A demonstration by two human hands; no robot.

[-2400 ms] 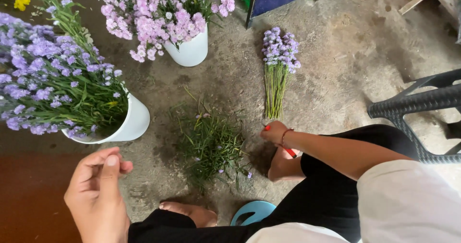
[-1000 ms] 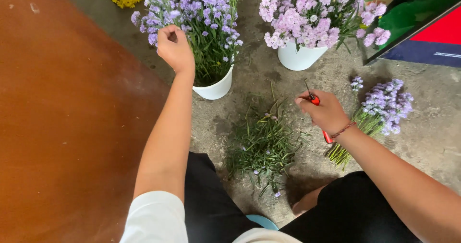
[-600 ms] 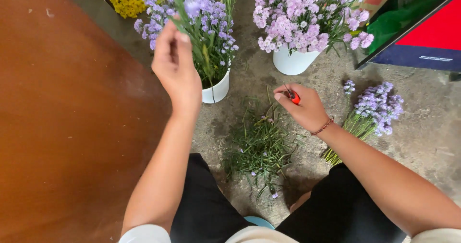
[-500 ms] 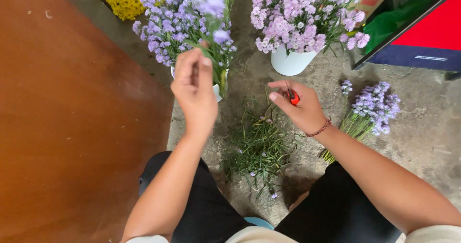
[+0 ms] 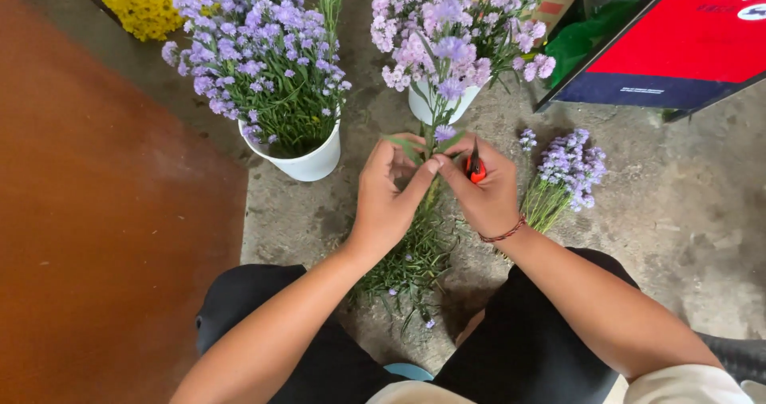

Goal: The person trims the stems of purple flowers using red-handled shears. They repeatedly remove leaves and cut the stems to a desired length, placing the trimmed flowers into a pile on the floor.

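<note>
The brown board is covering the ground on the left, and the red and blue panel is leaning at upper right. Two white buckets of purple flowers are standing on the concrete: the left bucket and the far bucket. A loose bunch is lying at right, near the right wrist. A heap of green trimmings is spreading below both hands.

The left hand is closing around a single flower stem, which is standing upright between the two hands, just in front of the far bucket. The right hand is gripping a small red-handled cutter and is touching the same stem with its fingertips.

Hazards, in probable order:
- The cutter blade is sitting just beside the left fingertips; a slip is likely to nick them.
- Excess grip is risking a crushed or snapped stem.
- Blooms are brushing the far bucket's flowers and may tangle.
</note>
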